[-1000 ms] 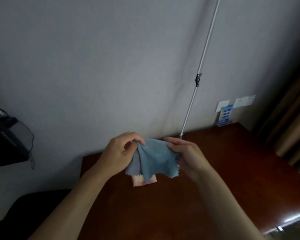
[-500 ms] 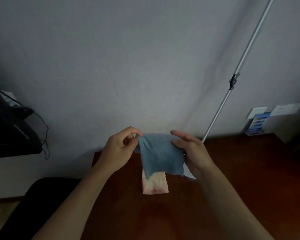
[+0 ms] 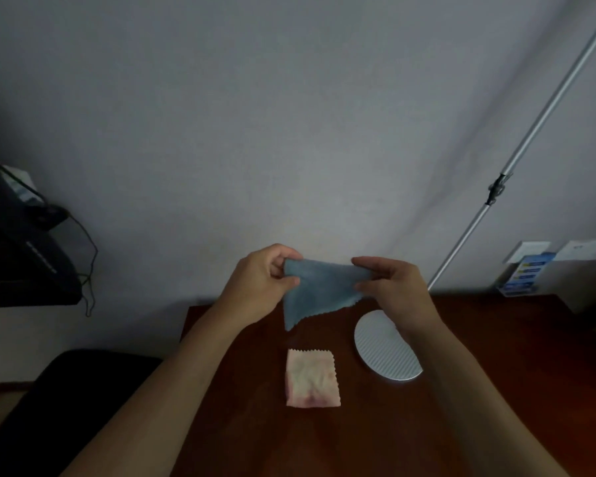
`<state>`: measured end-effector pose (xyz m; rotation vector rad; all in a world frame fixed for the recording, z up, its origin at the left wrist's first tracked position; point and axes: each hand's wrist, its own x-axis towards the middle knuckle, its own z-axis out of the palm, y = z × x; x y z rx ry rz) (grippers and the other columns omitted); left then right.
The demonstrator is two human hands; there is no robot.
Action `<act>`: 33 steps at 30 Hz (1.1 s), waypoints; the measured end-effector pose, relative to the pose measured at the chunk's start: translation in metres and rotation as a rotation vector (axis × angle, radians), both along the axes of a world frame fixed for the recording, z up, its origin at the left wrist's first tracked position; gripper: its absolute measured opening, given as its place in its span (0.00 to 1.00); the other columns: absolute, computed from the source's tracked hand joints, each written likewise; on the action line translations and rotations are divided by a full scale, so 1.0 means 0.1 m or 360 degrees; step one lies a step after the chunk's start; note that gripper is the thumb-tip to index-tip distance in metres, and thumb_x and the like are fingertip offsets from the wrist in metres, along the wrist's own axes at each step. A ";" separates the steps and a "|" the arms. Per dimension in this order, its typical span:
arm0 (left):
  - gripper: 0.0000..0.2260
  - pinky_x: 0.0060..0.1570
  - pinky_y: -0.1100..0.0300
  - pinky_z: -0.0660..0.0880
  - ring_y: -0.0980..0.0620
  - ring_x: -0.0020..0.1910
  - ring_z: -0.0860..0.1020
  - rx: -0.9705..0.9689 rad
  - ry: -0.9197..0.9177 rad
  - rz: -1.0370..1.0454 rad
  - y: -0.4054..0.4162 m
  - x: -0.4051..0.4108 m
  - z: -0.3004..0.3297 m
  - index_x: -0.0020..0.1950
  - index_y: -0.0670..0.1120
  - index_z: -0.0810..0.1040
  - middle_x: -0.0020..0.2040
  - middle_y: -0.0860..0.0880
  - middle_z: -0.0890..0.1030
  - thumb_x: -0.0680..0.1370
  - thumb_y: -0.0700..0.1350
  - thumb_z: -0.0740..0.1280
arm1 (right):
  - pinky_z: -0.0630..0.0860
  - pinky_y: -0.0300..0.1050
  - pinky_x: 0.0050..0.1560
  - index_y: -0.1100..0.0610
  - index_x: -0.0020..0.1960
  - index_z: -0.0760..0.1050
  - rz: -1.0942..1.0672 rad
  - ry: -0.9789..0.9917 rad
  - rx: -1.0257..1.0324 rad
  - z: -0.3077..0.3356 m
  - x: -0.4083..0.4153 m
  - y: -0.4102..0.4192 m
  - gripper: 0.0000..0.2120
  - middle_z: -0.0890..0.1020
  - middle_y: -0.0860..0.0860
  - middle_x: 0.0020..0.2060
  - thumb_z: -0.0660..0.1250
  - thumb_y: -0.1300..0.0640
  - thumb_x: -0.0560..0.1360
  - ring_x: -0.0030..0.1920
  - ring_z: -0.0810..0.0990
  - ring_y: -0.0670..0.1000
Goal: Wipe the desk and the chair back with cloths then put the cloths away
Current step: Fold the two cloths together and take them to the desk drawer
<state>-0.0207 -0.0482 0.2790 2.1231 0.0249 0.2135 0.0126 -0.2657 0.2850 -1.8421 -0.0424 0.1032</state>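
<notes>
Blue cloth (image 3: 319, 290) hangs above the dark wooden desk (image 3: 496, 373), pinched at its top corners by the left hand (image 3: 260, 284) and the right hand (image 3: 391, 287). Below lie a folded pink cloth (image 3: 312, 378) and a ribbed white disc (image 3: 384, 351), the right forearm partly covering the disc; a black chair (image 3: 59, 407) stands left.

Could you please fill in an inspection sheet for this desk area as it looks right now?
Surface: dark wooden desk, glossy, against a grey wall.
Job's things: blue cloth held up above the desk; pink-stained cloth lying flat on the desk; black chair at the desk's left.
Clutter: white ribbed disc on the desk, right of the pink-stained cloth.
Hands: left hand and right hand each pinch an upper corner of the blue cloth.
Cables: thin cord hanging off a dark device at left.
Surroundings: metal pole leaning on the wall; leaflet holder at the desk's back.
</notes>
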 end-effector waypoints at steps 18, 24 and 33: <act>0.04 0.51 0.59 0.76 0.58 0.48 0.80 0.0175 0.0301 -0.0227 0.47 -0.05 -0.32 0.45 0.51 0.80 0.47 0.55 0.83 0.76 0.49 0.73 | 0.69 0.42 0.42 0.58 0.45 0.77 0.0268 0.0198 -0.0137 -0.44 0.07 0.32 0.08 0.78 0.52 0.38 0.61 0.67 0.77 0.42 0.74 0.49; 0.05 0.48 0.57 0.76 0.54 0.46 0.79 -0.0653 0.0566 -0.0065 0.47 -0.23 -0.78 0.48 0.43 0.77 0.45 0.48 0.82 0.78 0.43 0.71 | 0.75 0.49 0.45 0.60 0.49 0.79 0.0015 0.0587 0.0572 -1.14 -0.24 0.52 0.07 0.82 0.58 0.45 0.62 0.63 0.79 0.47 0.79 0.55; 0.07 0.47 0.54 0.78 0.51 0.49 0.81 -0.0966 0.0898 0.0304 0.78 -0.85 -1.90 0.51 0.48 0.78 0.52 0.44 0.82 0.80 0.51 0.68 | 0.80 0.48 0.41 0.57 0.59 0.76 0.0253 0.1097 0.0451 -2.03 -0.79 0.89 0.16 0.82 0.57 0.52 0.66 0.69 0.74 0.48 0.83 0.56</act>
